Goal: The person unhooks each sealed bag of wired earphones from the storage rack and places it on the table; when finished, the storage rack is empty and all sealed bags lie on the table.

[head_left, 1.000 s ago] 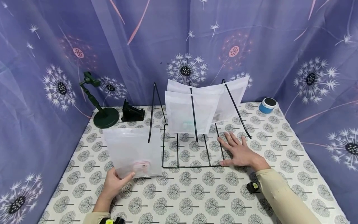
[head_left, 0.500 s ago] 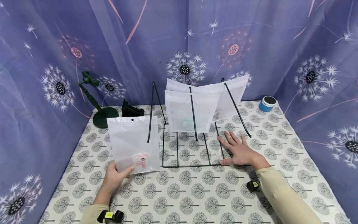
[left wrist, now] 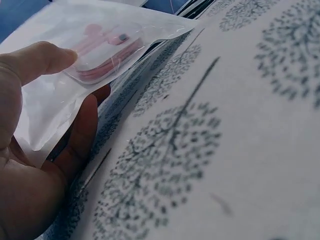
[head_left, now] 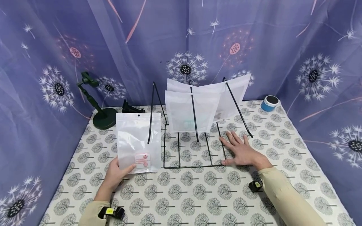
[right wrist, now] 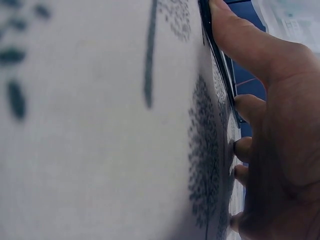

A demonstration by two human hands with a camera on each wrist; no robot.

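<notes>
My left hand (head_left: 116, 174) pinches the lower left corner of a white zip pouch (head_left: 131, 135), thumb in front and fingers behind. Inside the pouch sit pink earphones in a clear case (left wrist: 100, 57). The pouch stands nearly upright at the left end of a black wire rack (head_left: 195, 167), behind its leftmost upright loop. With fingers spread, my right hand (head_left: 240, 152) rests on the right part of the rack's base; in the right wrist view its thumb (right wrist: 240, 32) touches the black wire. Other white pouches (head_left: 181, 110) lean between the rack's loops, one with something mint green inside.
Behind the held pouch are a dark green stand with a round base (head_left: 104, 118) and a black holder (head_left: 130, 107), partly hidden. A blue and white round speaker-like object (head_left: 269, 103) sits at the back right. Purple curtains (head_left: 135, 56) enclose the tree-print tablecloth (head_left: 175, 201).
The left hand has tilted the pouch more upright and shifted it slightly right and back, so its top edge now stands higher. The right hand has stayed on the rack.
</notes>
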